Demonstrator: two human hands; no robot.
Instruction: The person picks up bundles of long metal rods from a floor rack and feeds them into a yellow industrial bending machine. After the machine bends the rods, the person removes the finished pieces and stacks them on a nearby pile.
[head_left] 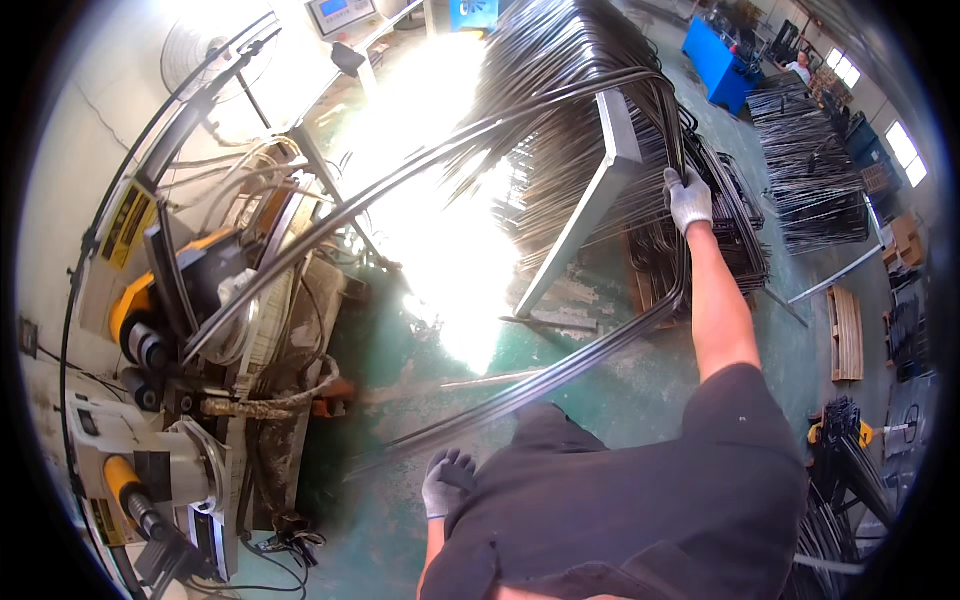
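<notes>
My right hand (688, 198), in a light knitted glove, closes around the upright part of a bundle of bent metal rods (560, 375). The bundle is dark and shiny, with rounded corners. Its upper length crosses over the grey rack arm toward the machine at left, and its lower length runs left past my body, blurred at the end. Just below that blurred end is my gloved left hand (447, 485), fingers apart and slightly curled, with nothing visible in it. Behind my right hand, many similar bent rods (590, 40) hang on a grey metal rack (585, 215).
A machine with yellow and black parts (205, 275), cables and hoses stands at left. Stacked dark frames (735, 215) lie beyond my right arm. Farther right are a blue bin (718, 65), more rod piles (805, 160), a wooden pallet (845, 333) and a distant person (800, 66).
</notes>
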